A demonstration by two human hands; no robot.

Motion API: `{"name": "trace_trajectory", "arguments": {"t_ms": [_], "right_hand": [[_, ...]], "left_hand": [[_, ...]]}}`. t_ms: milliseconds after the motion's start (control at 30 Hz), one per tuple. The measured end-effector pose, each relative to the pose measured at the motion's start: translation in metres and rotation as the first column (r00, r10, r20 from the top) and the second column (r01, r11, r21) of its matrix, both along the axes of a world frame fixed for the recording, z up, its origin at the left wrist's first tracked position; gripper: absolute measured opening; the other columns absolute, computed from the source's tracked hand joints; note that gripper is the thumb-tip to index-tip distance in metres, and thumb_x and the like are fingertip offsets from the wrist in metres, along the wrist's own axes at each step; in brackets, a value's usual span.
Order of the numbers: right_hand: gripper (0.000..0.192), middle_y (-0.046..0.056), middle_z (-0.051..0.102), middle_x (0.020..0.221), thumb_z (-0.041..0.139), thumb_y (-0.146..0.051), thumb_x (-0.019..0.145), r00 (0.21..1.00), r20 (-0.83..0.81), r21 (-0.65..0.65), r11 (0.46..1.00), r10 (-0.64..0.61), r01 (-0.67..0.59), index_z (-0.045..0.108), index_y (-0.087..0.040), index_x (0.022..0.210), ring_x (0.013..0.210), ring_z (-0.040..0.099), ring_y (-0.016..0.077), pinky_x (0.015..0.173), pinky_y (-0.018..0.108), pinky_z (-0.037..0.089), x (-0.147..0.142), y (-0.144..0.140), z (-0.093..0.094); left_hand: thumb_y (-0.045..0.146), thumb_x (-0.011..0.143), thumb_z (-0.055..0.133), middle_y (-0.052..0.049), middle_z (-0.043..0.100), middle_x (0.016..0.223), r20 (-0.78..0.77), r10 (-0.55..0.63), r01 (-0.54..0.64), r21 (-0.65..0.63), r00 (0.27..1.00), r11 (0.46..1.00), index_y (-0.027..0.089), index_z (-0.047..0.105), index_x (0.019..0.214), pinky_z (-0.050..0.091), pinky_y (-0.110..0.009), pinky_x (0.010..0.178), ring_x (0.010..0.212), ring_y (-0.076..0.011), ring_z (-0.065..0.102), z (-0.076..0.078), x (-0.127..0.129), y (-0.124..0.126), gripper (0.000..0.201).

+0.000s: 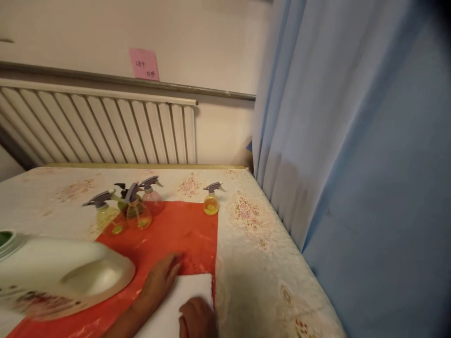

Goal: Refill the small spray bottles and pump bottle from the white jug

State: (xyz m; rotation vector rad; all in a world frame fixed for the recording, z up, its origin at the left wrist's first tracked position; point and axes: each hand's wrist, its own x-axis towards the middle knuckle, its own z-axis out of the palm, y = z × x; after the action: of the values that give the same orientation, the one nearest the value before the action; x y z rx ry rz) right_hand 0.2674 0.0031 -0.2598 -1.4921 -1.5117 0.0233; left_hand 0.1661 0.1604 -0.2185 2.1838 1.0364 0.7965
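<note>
both hands lie flat and open on the white cloth [183, 300] at the near edge of the red mat [183, 230], left hand [162, 277] apart from right hand [195, 319]; cloth looks soft, light, limp, best pinched at corners

White folded cloth [183, 300] flat on red mat [176, 234], near table's front edge, under both hands.

The red sheet [183, 230] lies on a cream bedspread [253, 263] with pink floral medallions — a white cloth [183, 300] at 6 o'clock. Spray bottles [134, 209] are amber-yellow with grey triggers; one yellow bottle [211, 199] stands apart. Blue curtain [352, 164] at 3 o'clock — pink note [143, 64] at 12.
</note>
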Motion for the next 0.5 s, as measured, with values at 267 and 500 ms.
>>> {"name": "trace_trajectory", "arguments": {"t_ms": [267, 500], "right_hand": [[0.024, 0.005, 0.062, 0.085, 0.044, -0.002, 0.084, 0.998, 0.058, -0.062, 0.998, -0.011, 0.015, 0.058, -0.020, 0.090, 0.079, 0.059, 0.0205, 0.070, 0.032, 0.047, -0.005, -0.014, 0.020], [0.026, 0.005, 0.062, 0.083, 0.041, -0.003, 0.084, 0.992, 0.118, -0.019, 0.998, -0.050, 0.052, 0.060, -0.019, 0.090, 0.079, 0.059, 0.0205, 0.072, 0.033, 0.048, -0.008, -0.012, 0.010]], "left_hand": [[0.037, 0.093, 0.050, -0.010, 0.052, 0.147, -0.378, 0.053, 0.137, 0.458, 0.924, 0.878, 0.027, 0.055, 0.136, 0.041, -0.053, 0.109, 0.136, -0.0310, 0.045, -0.053, -0.067, -0.059, 0.044], [0.036, 0.095, 0.046, -0.009, 0.049, 0.149, -0.379, 0.045, 0.150, 0.471, 0.924, 0.869, 0.026, 0.050, 0.140, 0.036, -0.052, 0.112, 0.138, -0.0296, 0.043, -0.048, -0.065, -0.066, 0.046]]}}
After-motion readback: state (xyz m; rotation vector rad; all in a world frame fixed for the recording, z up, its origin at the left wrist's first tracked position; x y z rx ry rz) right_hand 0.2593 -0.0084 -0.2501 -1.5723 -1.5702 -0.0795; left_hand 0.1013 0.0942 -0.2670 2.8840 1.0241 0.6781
